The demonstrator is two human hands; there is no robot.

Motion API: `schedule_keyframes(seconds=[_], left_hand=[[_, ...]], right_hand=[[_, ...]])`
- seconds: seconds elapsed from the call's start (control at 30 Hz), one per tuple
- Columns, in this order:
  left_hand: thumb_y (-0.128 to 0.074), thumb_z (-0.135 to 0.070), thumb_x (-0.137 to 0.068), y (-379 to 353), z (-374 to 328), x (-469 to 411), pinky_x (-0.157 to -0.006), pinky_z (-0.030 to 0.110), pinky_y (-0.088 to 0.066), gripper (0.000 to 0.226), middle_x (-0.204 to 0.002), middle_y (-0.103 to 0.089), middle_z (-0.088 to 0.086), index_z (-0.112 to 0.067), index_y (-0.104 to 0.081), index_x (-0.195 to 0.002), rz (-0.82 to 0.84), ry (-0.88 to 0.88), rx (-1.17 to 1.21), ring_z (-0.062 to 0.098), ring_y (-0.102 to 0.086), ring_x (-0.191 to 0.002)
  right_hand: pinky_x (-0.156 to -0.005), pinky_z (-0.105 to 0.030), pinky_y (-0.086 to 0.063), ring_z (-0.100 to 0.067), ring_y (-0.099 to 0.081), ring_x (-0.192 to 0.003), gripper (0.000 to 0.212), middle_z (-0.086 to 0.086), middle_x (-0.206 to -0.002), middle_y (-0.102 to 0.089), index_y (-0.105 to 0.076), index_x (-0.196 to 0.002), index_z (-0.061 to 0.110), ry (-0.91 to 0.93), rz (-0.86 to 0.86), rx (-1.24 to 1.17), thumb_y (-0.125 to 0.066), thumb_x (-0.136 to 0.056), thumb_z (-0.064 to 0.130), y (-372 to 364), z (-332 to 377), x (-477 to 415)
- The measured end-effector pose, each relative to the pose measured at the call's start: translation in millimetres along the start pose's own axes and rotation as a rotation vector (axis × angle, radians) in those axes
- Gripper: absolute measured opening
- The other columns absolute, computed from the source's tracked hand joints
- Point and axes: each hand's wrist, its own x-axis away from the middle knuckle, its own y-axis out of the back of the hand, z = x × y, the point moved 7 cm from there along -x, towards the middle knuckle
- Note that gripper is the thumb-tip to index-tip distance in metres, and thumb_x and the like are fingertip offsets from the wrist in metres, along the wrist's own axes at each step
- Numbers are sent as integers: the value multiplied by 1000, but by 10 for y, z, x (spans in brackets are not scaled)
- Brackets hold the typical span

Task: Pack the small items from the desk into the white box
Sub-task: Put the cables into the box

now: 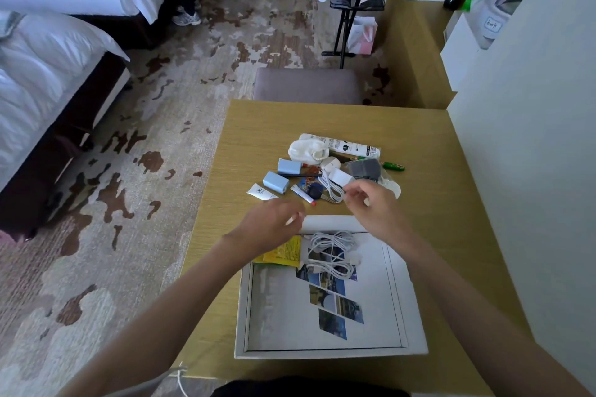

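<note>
On the desk (pixel 258 126), the loose pile starts at its left with a white flat tube (pixel 261 193). Just beside it lie two light blue blocks (pixel 275 182), one nearer the far edge than the other. The left hand (pixel 274 222) hovers over the far left corner of the white box (pixel 242 309). Its fingers curl downward and are blurred, so I cannot tell whether they hold anything.

The white box sits open at the near edge of the surface. In its far left corner lie yellow packets (pixel 283 251), partly under the left wrist. Just right of them a coiled white cable (pixel 332 255) rests against the far wall. The rest of the box floor shows printed picture tiles (pixel 335 306).

Back in the pile, towards the middle of the surface, lie a small tube with a red cap (pixel 303 193), a dark blue round piece (pixel 314 192) and a second white cable (pixel 333 192) running up to a white plug (pixel 340 177). Behind these are a white soft bundle (pixel 306 150) and a long printed tube (pixel 351 145).

The right hand (pixel 371 200) hangs just beside the plug and cable, past the far wall of the box. Its thumb and forefinger are drawn close, but whether they pinch something I cannot tell. A grey pouch (pixel 364 168) sits just beyond it, with a green piece (pixel 393 166) at the pile's right end
</note>
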Motion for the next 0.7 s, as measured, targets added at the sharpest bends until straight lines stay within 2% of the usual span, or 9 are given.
schedule_keyframes(seconds=[0.1,0.2,0.27,0.33,0.37,0.43,0.47,0.57,0.7], left_hand=[[-44,-25,-93,88,51,-191,-73,37,-52,21,-101,-69,-2,-22,-63,-103,13,101,76,23,-63,-90],[-43,-24,-93,79,191,-350,-77,42,-54,24,-104,-69,3,-22,-63,-105,51,223,141,28,-64,-88],[-42,-24,-93,40,327,-430,-83,43,-53,27,-111,-68,6,-20,-64,-109,78,293,172,31,-64,-92],[-44,-26,-95,-3,476,-505,-87,42,-51,27,-117,-66,6,-18,-64,-110,92,343,205,30,-63,-98],[-44,-26,-95,-21,559,-541,-88,43,-51,27,-118,-65,8,-16,-64,-110,90,368,214,30,-62,-100],[-44,-23,-94,-58,743,-607,-89,44,-51,26,-117,-64,10,-14,-64,-107,85,421,216,31,-60,-103],[-44,-21,-93,-78,839,-633,-90,43,-51,24,-117,-64,9,-15,-63,-106,87,440,211,29,-60,-104],[-51,-20,-90,-179,1071,-727,-96,42,-47,26,-126,-59,2,-21,-58,-115,142,435,152,22,-54,-114],[-52,-18,-91,-393,1211,-922,-99,44,-44,45,-140,-43,3,-21,-43,-135,235,356,-37,24,-40,-129]], right_hand=[[-83,-35,-51,-17,-61,-99,23,-2,-107,-67,-65,-115,11,-63,95,112,-59,-94,18,-125,-71,-287],[-80,-33,-48,-20,-61,-103,28,-1,-116,-64,-62,-120,12,-121,172,223,-56,-94,17,-302,-185,-561],[-70,-32,-45,-24,-62,-99,23,-3,-108,-63,-63,-114,11,-148,224,284,-54,-93,15,-449,-263,-730],[-58,-31,-39,-30,-63,-89,11,-6,-86,-62,-62,-93,9,-177,255,370,-52,-90,12,-585,-358,-902],[-56,-31,-37,-32,-64,-89,11,-9,-84,-62,-60,-93,8,-195,264,417,-52,-90,13,-639,-402,-987],[-59,-31,-38,-33,-63,-94,19,-13,-96,-65,-59,-105,7,-233,275,504,-54,-91,19,-719,-477,-1140],[-58,-31,-38,-32,-63,-92,19,-13,-97,-64,-57,-104,7,-236,280,538,-55,-92,22,-757,-507,-1207],[-46,-28,-30,-27,-56,-77,19,-9,-84,-58,-50,-84,12,-240,294,616,-58,-90,28,-879,-642,-1357],[-56,-30,-39,-29,-64,-85,23,-8,-85,-62,-49,-84,16,-257,330,638,-60,-89,36,-1032,-854,-1423]])
